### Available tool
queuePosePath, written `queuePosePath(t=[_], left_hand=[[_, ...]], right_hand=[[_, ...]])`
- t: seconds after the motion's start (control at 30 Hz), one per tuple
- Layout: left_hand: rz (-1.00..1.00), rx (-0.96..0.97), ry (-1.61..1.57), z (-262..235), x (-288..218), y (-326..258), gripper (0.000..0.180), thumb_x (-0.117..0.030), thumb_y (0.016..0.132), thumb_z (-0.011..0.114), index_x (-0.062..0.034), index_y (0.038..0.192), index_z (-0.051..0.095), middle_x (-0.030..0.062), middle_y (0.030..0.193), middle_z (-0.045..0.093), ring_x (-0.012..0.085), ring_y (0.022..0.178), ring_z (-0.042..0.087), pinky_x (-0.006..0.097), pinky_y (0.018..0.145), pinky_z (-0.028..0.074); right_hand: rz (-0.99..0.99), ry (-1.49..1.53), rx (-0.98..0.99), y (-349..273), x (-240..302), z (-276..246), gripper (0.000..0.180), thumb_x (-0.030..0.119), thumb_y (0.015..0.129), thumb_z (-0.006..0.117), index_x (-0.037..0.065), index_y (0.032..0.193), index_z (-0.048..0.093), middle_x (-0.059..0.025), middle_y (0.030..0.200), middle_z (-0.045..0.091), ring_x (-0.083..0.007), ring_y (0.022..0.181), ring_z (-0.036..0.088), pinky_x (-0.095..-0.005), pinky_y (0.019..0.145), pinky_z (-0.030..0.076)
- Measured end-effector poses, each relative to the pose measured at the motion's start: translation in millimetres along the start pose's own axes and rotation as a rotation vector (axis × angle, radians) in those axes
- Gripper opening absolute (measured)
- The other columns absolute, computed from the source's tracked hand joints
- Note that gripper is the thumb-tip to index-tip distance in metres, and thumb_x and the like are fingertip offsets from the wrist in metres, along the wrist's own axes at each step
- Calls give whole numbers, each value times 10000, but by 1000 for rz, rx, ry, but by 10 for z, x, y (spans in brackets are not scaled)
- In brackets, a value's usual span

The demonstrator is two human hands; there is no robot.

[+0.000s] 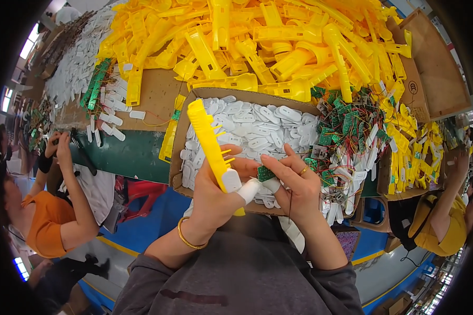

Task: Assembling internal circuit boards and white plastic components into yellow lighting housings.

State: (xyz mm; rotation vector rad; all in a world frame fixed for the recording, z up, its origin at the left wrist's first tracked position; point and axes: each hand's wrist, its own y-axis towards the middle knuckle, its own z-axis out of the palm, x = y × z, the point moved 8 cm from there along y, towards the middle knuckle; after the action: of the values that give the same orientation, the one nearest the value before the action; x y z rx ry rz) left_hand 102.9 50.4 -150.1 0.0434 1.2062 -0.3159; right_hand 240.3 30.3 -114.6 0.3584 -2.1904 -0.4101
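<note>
My left hand (215, 191) is closed around a long yellow plastic housing (209, 137) with small prongs along one edge, held tilted over a cardboard box. A white oval plastic piece (231, 180) sits at the housing's lower end, beside my left thumb. Between the fingertips of my right hand (299, 189) is a small green circuit board (265, 174), close to the left thumb. White coverings wrap both thumbs. Below the hands, the cardboard box (177, 157) holds many white oval plastic pieces (257, 126).
Yellow plastic housings (236, 42) are heaped across the far table. Green circuit boards with wires (346, 123) pile up right of the box. Another box (388, 176) holds yellow parts at far right. People in orange (52, 223) and yellow (441, 226) sit on either side.
</note>
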Motion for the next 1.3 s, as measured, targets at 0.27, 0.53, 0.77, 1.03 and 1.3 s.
queuePosePath(t=[0.27,0.53,0.77,1.03,1.3], left_hand=[[-7,-78,-11,-84,79,50,503,117,715,593,-27,1155,398,138,987,617,199,895,622,316,825,489],[-103,-47,-148,-164,234,112,370,-74,804,620,-53,1130,447,69,950,589,145,805,576,261,719,476],[-318,182,-741,-14,395,179,552,-474,894,477,-55,1250,429,111,1101,560,220,901,586,308,786,507],[-305,188,-607,-25,481,43,505,-454,900,474,-69,1226,477,99,1138,569,223,1014,586,356,832,515],[-278,122,-512,14,462,-11,434,-385,957,395,-50,1222,472,73,1127,563,176,985,580,324,826,495]], right_hand=[[21,-244,-34,-2,70,11,426,5,667,665,74,1086,637,-46,688,548,-189,628,578,-498,970,396],[-53,-28,-23,14,141,-51,362,18,641,707,43,995,638,-60,747,603,-217,637,581,-393,868,489],[-20,120,19,127,276,-31,345,94,611,781,64,926,644,-1,690,581,-182,649,546,-321,749,485],[-78,45,-35,179,291,64,313,27,598,728,68,897,647,-21,683,575,-215,664,569,-337,744,502],[-85,45,91,309,285,17,323,-57,566,652,58,867,651,-47,672,580,-228,658,583,-321,697,517]])
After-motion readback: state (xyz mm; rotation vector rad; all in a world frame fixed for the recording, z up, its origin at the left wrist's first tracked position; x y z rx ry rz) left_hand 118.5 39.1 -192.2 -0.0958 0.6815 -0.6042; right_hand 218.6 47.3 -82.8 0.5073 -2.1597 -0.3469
